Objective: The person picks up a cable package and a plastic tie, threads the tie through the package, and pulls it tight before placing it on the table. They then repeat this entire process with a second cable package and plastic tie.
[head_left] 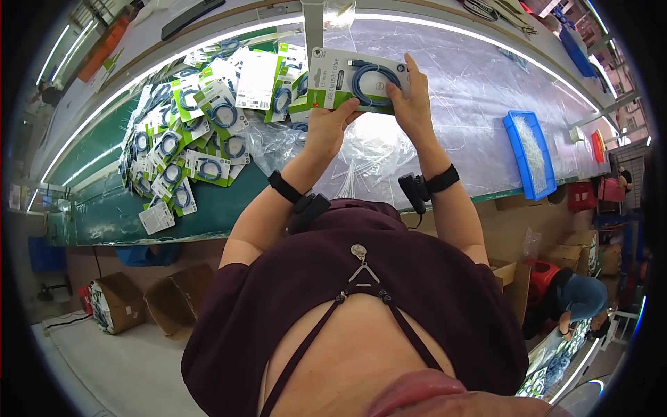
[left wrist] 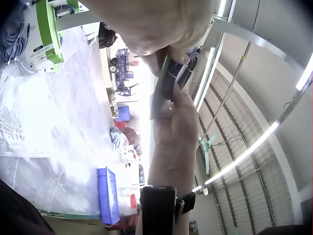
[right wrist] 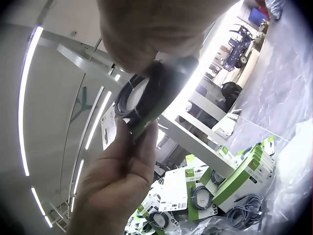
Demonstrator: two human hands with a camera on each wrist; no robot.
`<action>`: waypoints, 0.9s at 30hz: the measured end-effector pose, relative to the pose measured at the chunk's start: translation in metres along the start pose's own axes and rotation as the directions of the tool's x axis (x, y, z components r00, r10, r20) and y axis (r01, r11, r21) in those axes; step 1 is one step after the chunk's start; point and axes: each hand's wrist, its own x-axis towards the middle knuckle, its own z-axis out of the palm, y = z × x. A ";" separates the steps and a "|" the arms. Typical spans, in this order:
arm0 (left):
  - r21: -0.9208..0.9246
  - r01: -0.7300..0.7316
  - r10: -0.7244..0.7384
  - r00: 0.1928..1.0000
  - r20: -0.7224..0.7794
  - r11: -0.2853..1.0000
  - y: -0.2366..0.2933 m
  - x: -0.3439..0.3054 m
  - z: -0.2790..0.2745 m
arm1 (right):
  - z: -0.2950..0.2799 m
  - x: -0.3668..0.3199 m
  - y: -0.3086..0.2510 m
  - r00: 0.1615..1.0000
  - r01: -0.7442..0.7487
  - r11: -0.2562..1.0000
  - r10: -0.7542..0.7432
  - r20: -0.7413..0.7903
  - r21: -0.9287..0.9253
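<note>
Both hands hold up a white and green card with a coiled dark blue cable (head_left: 375,78) on its front, in the head view. At the card's lower left, the left hand (head_left: 329,126) pinches the edge with its thumb on the front. The right hand (head_left: 415,104) grips the right end, thumb over the cable coil and a finger raised along the side. From the right wrist view, the left hand (right wrist: 115,183) pinches the card's lower edge beside the coil (right wrist: 139,98). In the left wrist view the right hand (left wrist: 175,127) holds the far end.
A large heap of carded cables (head_left: 167,149) covers the left part of the table. Clear plastic bags lie beside it, and white twist ties (head_left: 365,153) are scattered near the middle. On the right stands a blue tray (head_left: 530,154) of white strips. A metal post rises behind the card.
</note>
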 end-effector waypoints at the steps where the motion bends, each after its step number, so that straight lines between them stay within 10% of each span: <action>1: -0.024 -0.002 0.002 1.000 -0.002 1.000 -0.001 0.002 -0.002 | 0.001 0.000 -0.001 1.000 0.012 1.000 -0.012 -0.005 0.010; 15: -0.116 0.110 -0.105 0.993 0.049 0.987 -0.002 0.008 -0.025 | 0.003 -0.006 -0.022 0.985 0.128 0.982 -0.143 -0.102 -0.142; 19: 0.080 -0.298 0.307 0.937 -0.166 0.951 0.024 0.022 -0.041 | -0.006 -0.007 -0.029 0.978 0.163 0.962 -0.187 -0.091 -0.220; 21: 0.797 -0.593 0.708 0.613 0.351 0.119 0.059 0.020 -0.019 | -0.003 -0.010 -0.033 0.971 0.205 0.947 -0.229 -0.074 -0.245; 24: 0.744 -0.651 0.595 0.541 0.594 -0.151 0.065 0.022 0.008 | 0.003 -0.016 -0.041 0.948 0.293 0.913 -0.317 -0.039 -0.283; 27: 0.805 -0.577 0.548 0.633 0.547 -0.137 0.054 0.020 0.015 | 0.005 -0.016 -0.048 0.918 0.357 0.863 -0.395 -0.037 -0.357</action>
